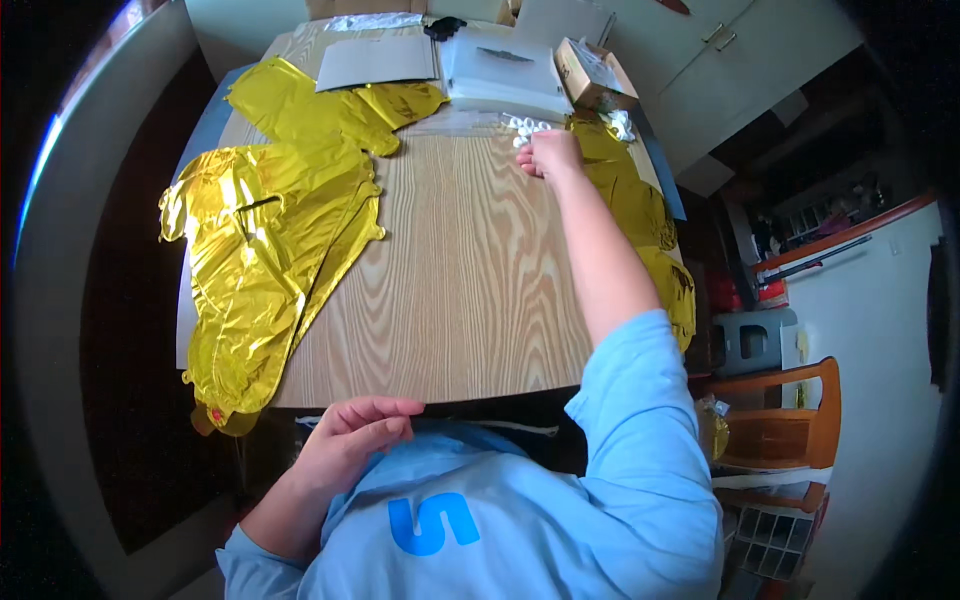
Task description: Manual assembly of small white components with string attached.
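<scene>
My right hand [553, 155] is stretched far across the table. Its fingers curl down beside a small heap of white plastic pieces [525, 127]; whatever is in them is hidden. In front of my body, off the near table edge, my left hand [365, 430] has its fingers extended and holds nothing. Flat, uninflated gold foil balloons [270, 230] lie along the left side of the table, one partly over another. Another gold foil balloon [660, 220] lies on the right side, partly covered by my right forearm.
At the back of the wooden table [450, 290] lie grey boards [380, 62], a stack of clear plastic sheets [505, 75] and a black item [445, 28]. An open cardboard box [597, 75] stands at the back right. A wooden chair [775, 435] is to my right.
</scene>
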`<state>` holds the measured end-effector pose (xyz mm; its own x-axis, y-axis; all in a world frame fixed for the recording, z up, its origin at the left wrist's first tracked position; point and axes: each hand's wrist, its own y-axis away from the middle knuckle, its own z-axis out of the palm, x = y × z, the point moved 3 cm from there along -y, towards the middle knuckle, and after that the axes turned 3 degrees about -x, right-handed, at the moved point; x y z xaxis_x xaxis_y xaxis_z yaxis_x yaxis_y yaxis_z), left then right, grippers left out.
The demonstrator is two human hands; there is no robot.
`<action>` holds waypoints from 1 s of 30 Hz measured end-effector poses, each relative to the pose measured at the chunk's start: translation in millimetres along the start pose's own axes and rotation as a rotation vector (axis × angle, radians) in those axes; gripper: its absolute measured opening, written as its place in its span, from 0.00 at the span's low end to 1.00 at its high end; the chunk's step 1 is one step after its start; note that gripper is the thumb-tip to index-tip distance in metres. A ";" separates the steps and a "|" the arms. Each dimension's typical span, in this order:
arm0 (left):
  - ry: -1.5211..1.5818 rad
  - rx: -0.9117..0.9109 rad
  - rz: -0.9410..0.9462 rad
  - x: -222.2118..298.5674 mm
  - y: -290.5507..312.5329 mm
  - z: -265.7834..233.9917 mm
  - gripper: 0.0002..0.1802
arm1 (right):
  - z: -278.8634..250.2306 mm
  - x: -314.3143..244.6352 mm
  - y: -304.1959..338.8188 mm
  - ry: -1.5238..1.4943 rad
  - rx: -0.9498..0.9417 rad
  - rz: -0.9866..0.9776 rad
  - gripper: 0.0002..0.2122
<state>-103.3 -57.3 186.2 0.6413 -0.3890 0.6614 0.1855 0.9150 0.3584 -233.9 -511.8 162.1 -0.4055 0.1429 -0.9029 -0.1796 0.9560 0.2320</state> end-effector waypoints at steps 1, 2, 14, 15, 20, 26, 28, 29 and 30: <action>-0.033 -0.019 -0.027 -1.0 4.1 -0.4 0.14 | -9.3 2.4 17.1 -0.120 -0.025 -0.037 0.12; -0.081 -0.029 -0.025 -3.7 12.0 -3.2 0.14 | -12.2 1.0 38.3 -0.141 -0.144 -0.027 0.17; -1.134 0.283 -0.025 -68.4 9.2 -93.2 0.16 | 3.8 141.0 375.0 0.435 -0.628 -0.345 0.07; -1.102 0.252 0.041 -81.0 0.8 -103.8 0.16 | 10.2 165.5 368.2 0.531 -0.610 -0.293 0.09; -1.336 0.108 -0.051 -117.7 -43.3 -125.6 0.19 | 49.0 267.8 318.5 0.542 -0.864 -0.150 0.13; -1.413 0.029 -0.105 -127.8 -48.9 -123.2 0.20 | 63.6 269.2 300.5 0.638 -1.251 -0.024 0.13; -1.415 0.036 -0.107 -127.1 -48.8 -122.0 0.20 | 69.6 273.5 299.0 0.736 -1.253 -0.002 0.13; -1.420 0.045 -0.100 -127.6 -49.0 -122.7 0.20 | 71.5 276.5 298.0 0.787 -1.256 0.009 0.13; -1.426 0.052 -0.093 -127.4 -49.4 -122.7 0.20 | 68.8 275.6 295.0 0.727 -1.160 -0.041 0.13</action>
<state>-102.8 -39.8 3.4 -0.6604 -0.2480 0.7087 0.1377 0.8879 0.4390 -337.0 -172.8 -43.2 -0.6918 -0.3899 -0.6078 -0.6977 0.1439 0.7018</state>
